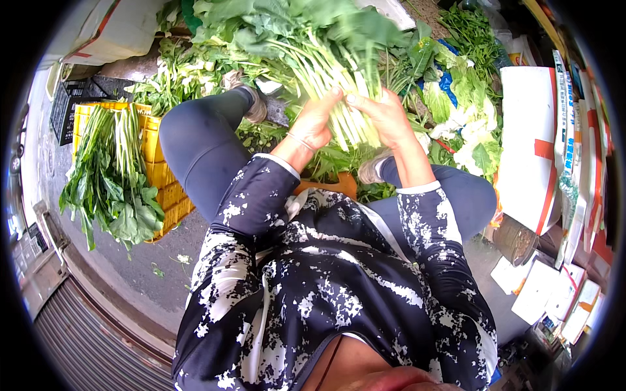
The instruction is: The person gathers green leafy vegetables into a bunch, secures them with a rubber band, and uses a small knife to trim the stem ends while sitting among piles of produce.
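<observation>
Between my two hands is a large bunch of leafy greens (pixel 323 73) with long pale green stems. The cut stem ends point toward me, and the broad leaves spread away, blurred at the right. My left hand (pixel 315 119) grips the stems from the left side, its thumb lying on top. From the right, my right hand (pixel 384 115) holds the same stems, and the two thumbs nearly meet. The fingers under the bunch are hidden. Loose leaves and trimmings (pixel 337 161) lie on the ground below, between my feet.
Bunched greens (pixel 115 181) hang over a yellow plastic crate (pixel 171 207) at my left, beside a black crate (pixel 66 112). Leaf scraps (pixel 181 76) lie ahead. Pale lettuce-like leaves (pixel 469 117) lie at the right, near a white foam box (pixel 525 146) with red tape.
</observation>
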Demonstrator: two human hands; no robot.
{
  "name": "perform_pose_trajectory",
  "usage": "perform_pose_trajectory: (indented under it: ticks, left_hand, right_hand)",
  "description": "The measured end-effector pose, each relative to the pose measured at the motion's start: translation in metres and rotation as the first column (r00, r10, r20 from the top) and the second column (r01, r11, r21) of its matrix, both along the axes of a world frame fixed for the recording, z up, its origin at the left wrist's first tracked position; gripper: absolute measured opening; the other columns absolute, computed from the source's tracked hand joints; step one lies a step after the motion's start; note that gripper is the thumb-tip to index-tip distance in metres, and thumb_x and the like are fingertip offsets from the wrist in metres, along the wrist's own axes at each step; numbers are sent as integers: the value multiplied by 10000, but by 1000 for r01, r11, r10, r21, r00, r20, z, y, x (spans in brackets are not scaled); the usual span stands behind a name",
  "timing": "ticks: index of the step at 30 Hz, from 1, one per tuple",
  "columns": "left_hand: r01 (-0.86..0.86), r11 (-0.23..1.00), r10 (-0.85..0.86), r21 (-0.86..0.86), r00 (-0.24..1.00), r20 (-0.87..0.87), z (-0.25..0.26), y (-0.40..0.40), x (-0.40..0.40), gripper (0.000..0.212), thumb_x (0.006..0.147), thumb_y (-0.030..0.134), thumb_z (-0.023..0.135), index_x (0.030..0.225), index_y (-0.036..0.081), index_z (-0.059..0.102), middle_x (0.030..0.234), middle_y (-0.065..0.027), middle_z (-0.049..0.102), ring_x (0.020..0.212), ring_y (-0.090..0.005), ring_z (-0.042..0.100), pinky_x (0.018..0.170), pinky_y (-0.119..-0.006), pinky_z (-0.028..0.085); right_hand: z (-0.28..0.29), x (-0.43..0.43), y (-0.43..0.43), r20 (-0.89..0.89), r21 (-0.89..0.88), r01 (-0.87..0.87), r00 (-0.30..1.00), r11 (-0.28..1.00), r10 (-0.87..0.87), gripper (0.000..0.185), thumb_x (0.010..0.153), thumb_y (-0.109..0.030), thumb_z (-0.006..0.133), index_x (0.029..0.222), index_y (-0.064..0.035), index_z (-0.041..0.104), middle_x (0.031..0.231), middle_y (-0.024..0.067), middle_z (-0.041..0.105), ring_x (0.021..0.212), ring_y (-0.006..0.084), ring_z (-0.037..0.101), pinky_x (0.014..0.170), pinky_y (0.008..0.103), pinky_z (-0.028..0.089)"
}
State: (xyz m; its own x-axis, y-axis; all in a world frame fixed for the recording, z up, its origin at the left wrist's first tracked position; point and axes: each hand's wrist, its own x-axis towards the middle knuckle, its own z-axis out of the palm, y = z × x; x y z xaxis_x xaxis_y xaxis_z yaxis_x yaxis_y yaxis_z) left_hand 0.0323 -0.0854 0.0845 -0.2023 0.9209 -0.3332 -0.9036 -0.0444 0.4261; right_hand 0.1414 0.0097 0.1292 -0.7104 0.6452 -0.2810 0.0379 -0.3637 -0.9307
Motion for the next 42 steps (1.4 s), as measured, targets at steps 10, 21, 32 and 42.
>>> perform_pose_trajectory:
  ticks: [10,21,32,42]
  left_hand:
    - [32,997,-24,-68,993,118,-6,7,-5,322,827,184,637,1099,30,558,1037,-73,619,963,-195,590,894,-361,460]
    - [-2,1000,4,-25,996,89,-3,6,-6,317,808,168,644,1066,13,545,1000,-116,619,891,-250,624,835,-402,500]
    - [-51,983,33,-174,994,-104,5,3,-6,321,804,95,640,1103,13,556,999,-79,631,913,-184,608,825,-335,496]
    - [-35,953,-79,-302,931,-357,11,2,-8,288,764,52,666,1041,2,604,963,-75,646,847,-159,615,755,-301,497]
  right_hand:
    - [-16,-4,-17,-4,730,143,979,668,-205,211,817,-166,659,988,-43,642,889,89,634,813,186,596,740,284,461]
    - [-9,-3,-4,-32,132,461,887,877,-461,377,848,-233,640,1116,4,522,696,11,550,575,70,517,496,208,436]
    - [-28,1,-21,365,599,-160,927,784,-89,680,865,-659,276,1011,-54,549,799,175,613,782,343,605,677,398,455]
    - [-41,5,-32,404,607,-145,903,782,-147,545,953,-477,238,1028,-39,553,910,214,622,907,350,596,787,380,451]
